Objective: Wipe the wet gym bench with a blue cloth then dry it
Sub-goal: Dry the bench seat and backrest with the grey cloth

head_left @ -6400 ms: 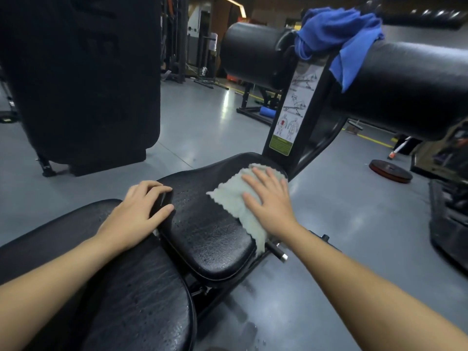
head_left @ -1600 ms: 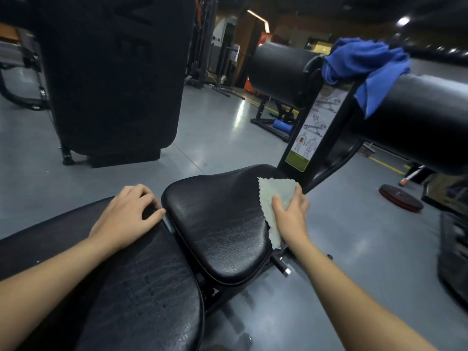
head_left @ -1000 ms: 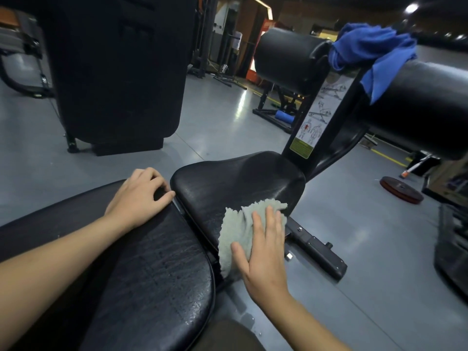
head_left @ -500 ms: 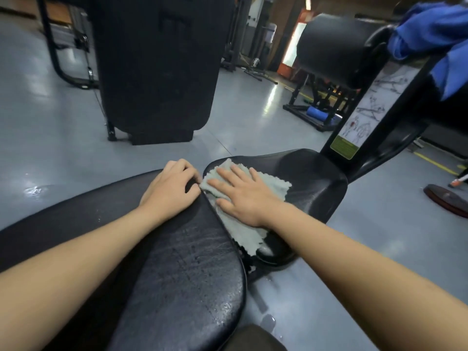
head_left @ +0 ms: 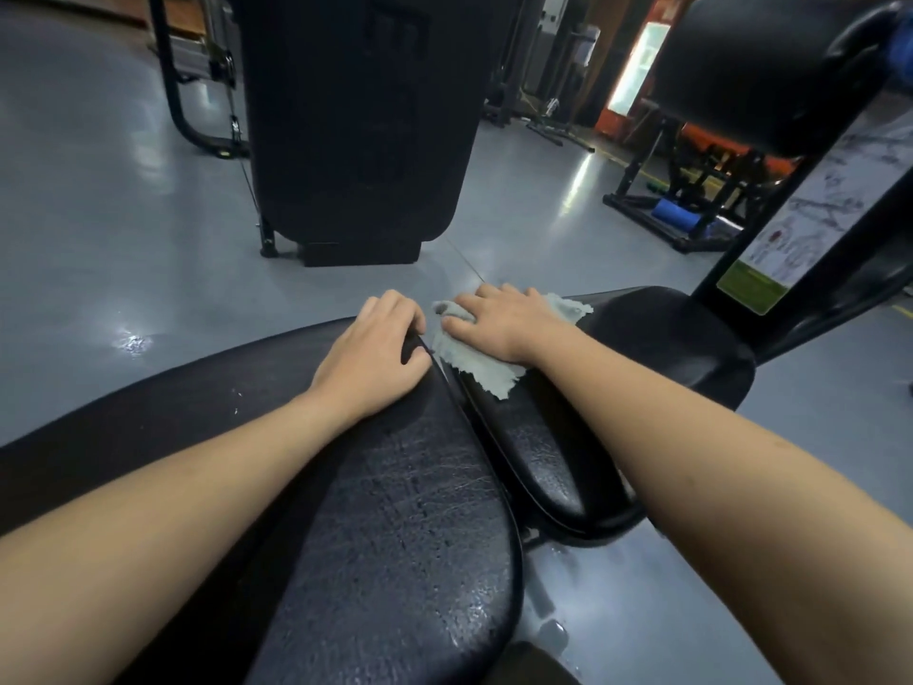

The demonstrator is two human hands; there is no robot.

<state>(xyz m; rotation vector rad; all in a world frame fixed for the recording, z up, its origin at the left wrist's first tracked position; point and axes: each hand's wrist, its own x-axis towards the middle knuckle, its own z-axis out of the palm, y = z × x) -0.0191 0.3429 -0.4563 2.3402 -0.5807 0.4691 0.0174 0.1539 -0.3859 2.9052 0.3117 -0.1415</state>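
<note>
Half a second on, the right hand (head_left: 504, 321) has slid the pale grey-green cloth (head_left: 474, 363) up to the far near-side corner of the seat pad (head_left: 667, 338), beside the gap to the long pad (head_left: 405, 511); its grip is a flat, open palm pressing the cloth down, pinching nothing. Left hand (head_left: 378, 353) rests fingers curled over the long pad's end edge, holding nothing; droplets on that long pad of the bench suggest drying is unfinished, and only a blue sliver (head_left: 901, 56) shows at the right edge.
</note>
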